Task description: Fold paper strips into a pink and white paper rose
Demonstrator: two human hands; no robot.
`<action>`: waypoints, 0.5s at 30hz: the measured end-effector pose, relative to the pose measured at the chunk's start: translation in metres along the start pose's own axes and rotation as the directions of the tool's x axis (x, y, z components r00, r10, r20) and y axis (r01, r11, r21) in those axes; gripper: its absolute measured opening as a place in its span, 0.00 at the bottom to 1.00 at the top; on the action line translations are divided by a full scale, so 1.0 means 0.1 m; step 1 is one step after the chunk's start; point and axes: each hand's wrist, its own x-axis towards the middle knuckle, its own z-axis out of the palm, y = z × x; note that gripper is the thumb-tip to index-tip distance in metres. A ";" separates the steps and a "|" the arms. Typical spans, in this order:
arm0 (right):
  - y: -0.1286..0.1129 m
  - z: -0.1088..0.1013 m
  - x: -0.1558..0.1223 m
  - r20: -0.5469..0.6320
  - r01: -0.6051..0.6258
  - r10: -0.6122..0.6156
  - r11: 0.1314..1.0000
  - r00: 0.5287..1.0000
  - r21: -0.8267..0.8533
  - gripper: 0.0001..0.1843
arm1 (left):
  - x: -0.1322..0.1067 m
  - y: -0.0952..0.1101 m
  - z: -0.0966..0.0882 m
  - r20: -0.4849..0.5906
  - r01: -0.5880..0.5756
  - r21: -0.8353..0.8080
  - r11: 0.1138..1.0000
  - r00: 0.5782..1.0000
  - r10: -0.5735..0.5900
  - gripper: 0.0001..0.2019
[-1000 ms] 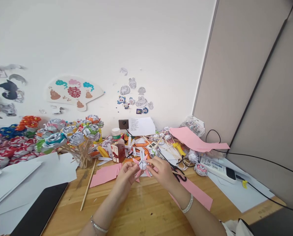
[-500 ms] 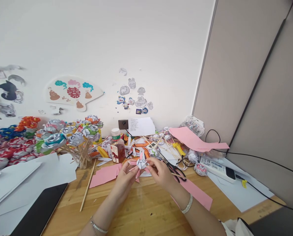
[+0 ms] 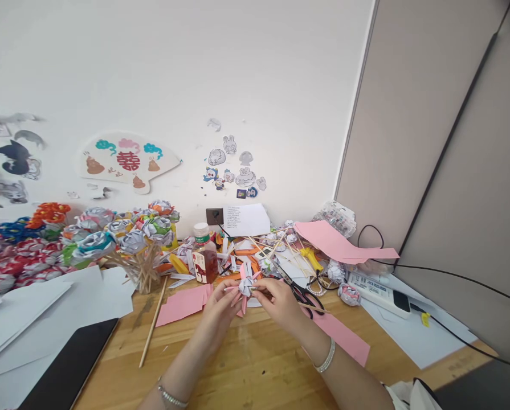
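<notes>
Between my hands, just above the wooden table (image 3: 220,370), is a paper flower (image 3: 247,286) with a white folded centre and pink petals sticking out around it. My left hand (image 3: 221,304) pinches its left side with thumb and fingers. On the opposite side, my right hand (image 3: 277,299) grips the flower by its edge between thumb and fingertips. Pink paper sheets (image 3: 183,304) lie beside my left hand. Black-handled scissors (image 3: 304,293) rest just past my right hand, near a long pink strip (image 3: 342,337).
A bottle of dark red liquid (image 3: 204,259) stands behind my left hand. Finished paper flowers (image 3: 96,242) crowd the left back. A thin wooden stick (image 3: 153,322), white sheets (image 3: 28,319) and a black tablet-like slab (image 3: 69,367) lie left. A power strip (image 3: 378,296) with cables sits right.
The flower has turned slightly in my hands, and its pink petals now point differently. My right fingers have shifted a little on its edge.
</notes>
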 end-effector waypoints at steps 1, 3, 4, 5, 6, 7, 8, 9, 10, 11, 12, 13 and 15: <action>0.00 0.00 0.00 -0.001 -0.005 0.005 1.000 1.000 0.011 0.07 | -0.01 0.01 0.00 -0.002 0.010 0.004 1.000 1.000 -0.010 0.14; 0.00 0.01 0.01 0.004 -0.018 0.018 0.999 1.000 0.046 0.05 | -0.01 0.02 0.01 -0.017 0.017 0.020 1.000 1.000 -0.017 0.14; 0.00 0.02 0.02 0.005 -0.024 0.024 0.997 1.000 0.067 0.05 | -0.02 0.02 0.00 -0.024 0.018 0.026 0.999 1.000 -0.018 0.14; 0.01 0.02 0.03 0.004 -0.029 0.029 0.996 1.000 0.090 0.04 | -0.01 0.02 0.00 -0.030 0.020 0.027 0.999 0.999 -0.019 0.14; 0.01 0.02 0.04 -0.001 -0.031 0.032 0.993 1.000 0.113 0.04 | -0.01 0.02 -0.01 -0.039 0.021 0.024 0.999 0.999 -0.020 0.14; 0.02 0.02 0.05 -0.007 -0.031 0.032 0.990 0.999 0.137 0.04 | -0.01 0.02 -0.01 -0.052 0.022 0.017 1.000 0.998 -0.021 0.15; 0.02 0.02 0.06 -0.011 -0.028 0.030 0.986 0.999 0.163 0.04 | 0.00 0.02 -0.02 -0.064 0.023 0.008 1.000 0.998 -0.022 0.15; 0.02 0.01 0.07 -0.009 -0.025 0.027 0.982 1.000 0.188 0.04 | 0.00 0.01 -0.03 -0.074 0.023 0.000 1.000 0.997 -0.023 0.15; 0.02 0.00 0.08 -0.005 -0.023 0.024 0.978 1.000 0.207 0.05 | 0.01 0.01 -0.04 -0.079 0.022 -0.008 1.000 0.997 -0.023 0.15; 0.02 0.00 0.08 0.001 -0.022 0.022 0.976 1.000 0.218 0.06 | 0.01 0.00 -0.05 -0.081 0.022 -0.013 1.000 0.996 -0.023 0.14; 0.02 -0.01 0.08 0.010 -0.023 0.022 0.974 1.000 0.224 0.07 | 0.02 0.00 -0.06 -0.079 0.022 -0.016 1.000 0.997 -0.023 0.14; 0.01 -0.02 0.08 0.016 -0.027 0.024 0.974 1.000 0.225 0.07 | 0.02 0.00 -0.06 -0.075 0.024 -0.017 1.000 0.997 -0.025 0.14; 0.00 -0.02 0.09 0.012 -0.036 0.034 0.975 0.999 0.220 0.06 | 0.02 -0.01 -0.07 -0.063 0.029 -0.015 0.999 0.998 -0.030 0.14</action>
